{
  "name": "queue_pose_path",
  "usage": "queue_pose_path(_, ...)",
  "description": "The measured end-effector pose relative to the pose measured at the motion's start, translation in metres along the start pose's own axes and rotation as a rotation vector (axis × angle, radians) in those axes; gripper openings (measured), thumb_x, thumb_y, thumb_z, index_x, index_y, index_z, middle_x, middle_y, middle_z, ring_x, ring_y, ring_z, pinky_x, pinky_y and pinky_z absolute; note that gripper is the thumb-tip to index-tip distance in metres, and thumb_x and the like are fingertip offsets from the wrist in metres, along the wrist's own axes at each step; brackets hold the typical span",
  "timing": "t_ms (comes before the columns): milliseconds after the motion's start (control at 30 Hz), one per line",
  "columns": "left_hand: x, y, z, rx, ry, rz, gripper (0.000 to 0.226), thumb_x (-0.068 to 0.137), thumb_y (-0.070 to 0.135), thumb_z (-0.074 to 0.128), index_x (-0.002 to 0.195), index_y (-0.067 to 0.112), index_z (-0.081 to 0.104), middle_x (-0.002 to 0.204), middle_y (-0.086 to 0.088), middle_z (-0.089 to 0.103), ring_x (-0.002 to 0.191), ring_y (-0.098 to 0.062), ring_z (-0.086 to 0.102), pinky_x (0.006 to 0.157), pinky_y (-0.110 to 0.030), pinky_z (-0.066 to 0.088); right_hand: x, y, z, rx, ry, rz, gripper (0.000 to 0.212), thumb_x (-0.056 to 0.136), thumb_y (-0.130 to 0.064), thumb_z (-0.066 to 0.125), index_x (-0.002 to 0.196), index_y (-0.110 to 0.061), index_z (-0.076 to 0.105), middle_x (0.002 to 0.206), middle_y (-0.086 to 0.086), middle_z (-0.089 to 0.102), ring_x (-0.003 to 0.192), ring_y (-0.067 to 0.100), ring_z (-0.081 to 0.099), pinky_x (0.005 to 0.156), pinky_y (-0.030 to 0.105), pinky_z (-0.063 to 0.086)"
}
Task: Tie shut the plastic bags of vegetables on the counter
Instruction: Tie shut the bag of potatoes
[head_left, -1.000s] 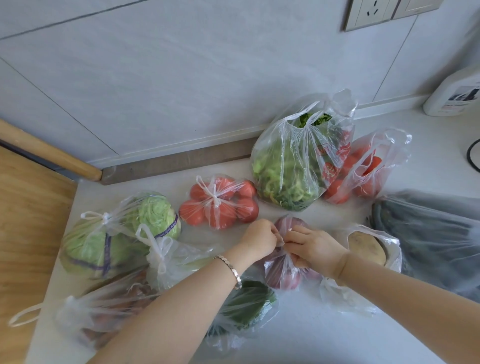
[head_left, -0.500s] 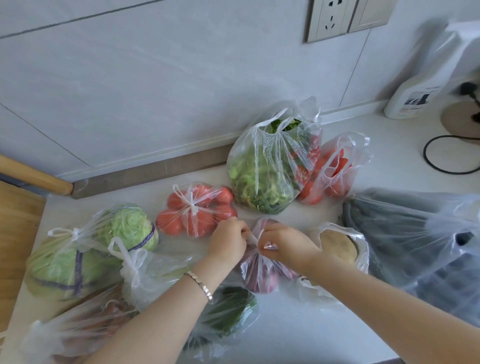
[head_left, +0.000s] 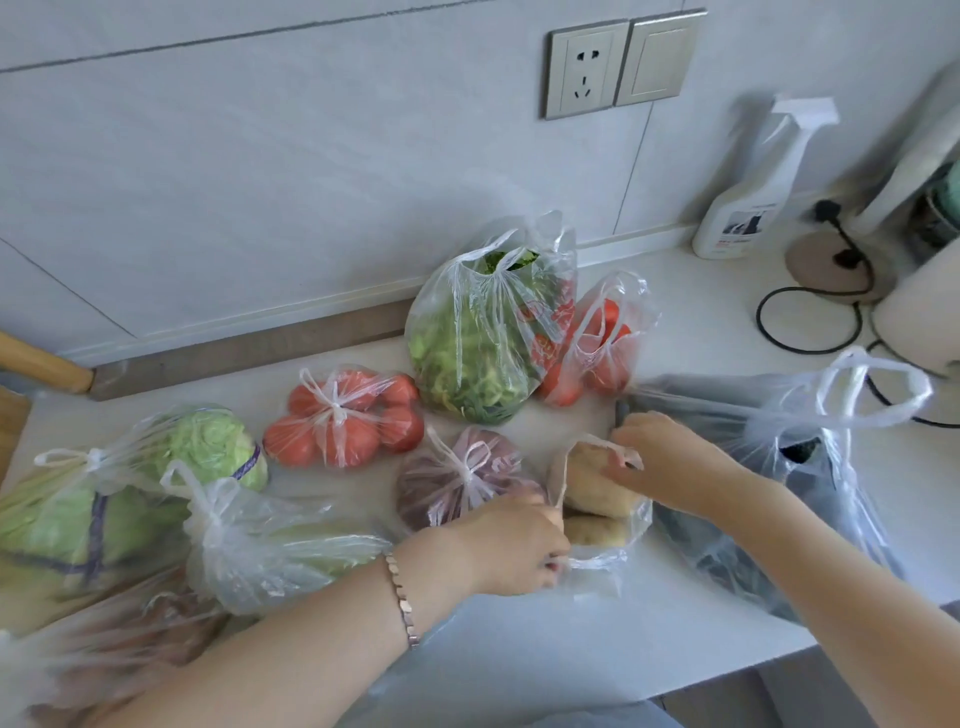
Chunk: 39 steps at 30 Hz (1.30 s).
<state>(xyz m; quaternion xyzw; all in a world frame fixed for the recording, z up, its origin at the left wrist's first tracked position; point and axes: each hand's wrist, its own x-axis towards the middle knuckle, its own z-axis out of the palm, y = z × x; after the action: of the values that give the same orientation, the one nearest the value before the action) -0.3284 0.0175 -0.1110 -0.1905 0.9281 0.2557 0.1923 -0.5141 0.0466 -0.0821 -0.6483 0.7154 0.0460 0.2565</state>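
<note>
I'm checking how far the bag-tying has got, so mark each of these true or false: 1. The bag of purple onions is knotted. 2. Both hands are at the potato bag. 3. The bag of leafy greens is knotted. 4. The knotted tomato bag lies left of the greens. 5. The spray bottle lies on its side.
1. True: the bag of purple onions has a knot on top.
2. True: the left hand and right hand hold the handles of the potato bag.
3. False: the bag of leafy greens gapes open, handles loose.
4. True: the knotted tomato bag lies left.
5. False: the spray bottle stands upright.
</note>
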Motion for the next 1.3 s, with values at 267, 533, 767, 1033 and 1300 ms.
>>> queue_pose_path(267,-0.016,0.003,0.008,-0.576,0.845,-0.463,0.017,0.09,0.024,0.054,0.085,0.009,0.062,0.084,0.001,0.053,0.078,-0.018,0.052,0.069,-0.026,0.036,-0.021,-0.007,0.008,0.487,0.219,0.057,0.048,0.086,-0.016,0.054,0.047,-0.016,0.025,0.046,-0.003,0.025,0.041,0.009,0.025,0.044,0.019,0.024)
queue_pose_path(533,-0.054,0.013,0.009,-1.606,0.868,-0.569,0.035,0.095,0.022,0.045,0.069,0.002,0.057,0.055,-0.007,0.066,0.055,-0.02,0.067,0.06,-0.034,0.058,-0.048,-0.031,0.012,0.66,0.103,0.033,0.042,0.084,-0.021,0.058,0.048,-0.014,0.038,0.045,-0.003,0.037,0.046,0.012,0.034,0.054,0.027,0.037)
queue_pose_path(767,-0.064,0.012,0.017,-1.429,0.613,-0.46,0.014,0.092,0.01,0.052,0.091,0.008,0.066,0.063,0.001,0.066,0.038,-0.012,0.054,0.042,-0.021,0.048,-0.049,-0.048,0.033,1.114,-0.269,0.14,0.033,0.088,0.007,0.032,0.094,0.005,0.065,0.061,0.007,0.056,0.047,0.015,0.049,0.05,0.023,0.049)
queue_pose_path(1033,-0.037,0.03,0.044,-1.339,0.449,-0.276,0.066,0.079,-0.013,0.06,0.12,0.036,0.041,0.084,0.008,0.056,0.078,-0.006,0.057,0.065,-0.02,0.051,-0.042,-0.043,0.054,1.43,-0.514,0.079,0.025,0.084,0.005,0.057,0.108,0.002,0.064,0.091,0.014,0.07,0.067,0.012,0.066,0.062,0.018,0.055)
queue_pose_path(1300,-0.023,0.018,0.044,-0.934,0.559,-0.344,0.016,0.078,0.016,0.068,0.093,0.02,0.062,0.075,0.002,0.057,0.066,-0.007,0.051,0.066,-0.013,0.04,-0.032,-0.038,0.054,0.743,-0.238,0.234,0.027,0.078,-0.034,0.067,0.065,-0.013,0.056,0.062,0.0,0.046,0.055,0.011,0.038,0.056,0.021,0.034)
